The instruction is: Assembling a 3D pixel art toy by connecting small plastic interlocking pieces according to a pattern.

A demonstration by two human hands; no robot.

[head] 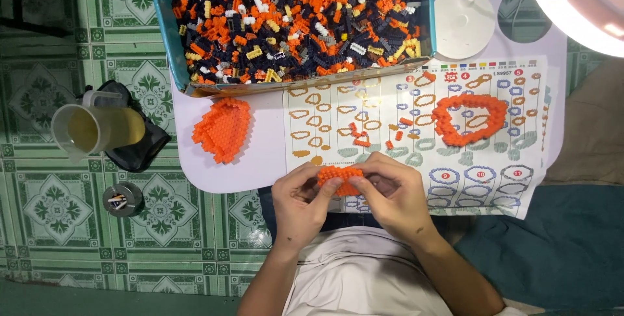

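My left hand [300, 200] and my right hand [389, 192] both grip a small orange assembly of tiny building bricks [340, 176] at the near edge of the white table [266, 160]. A printed instruction sheet [416, 137] lies under and beyond the hands. On it rests an orange ring of joined bricks [469, 118], with a few loose orange bricks [359, 137] near the middle. To the left of the sheet lies a flat orange brick plate [223, 129].
A blue-rimmed box [170, 43] full of orange, dark, white and yellow small bricks stands at the back. A white lamp base [460, 25] and bright lamp head [582, 0] are at the right. On the green tiled floor sit a plastic jug [97, 129], a dark cloth [140, 153] and a tape roll [122, 199].
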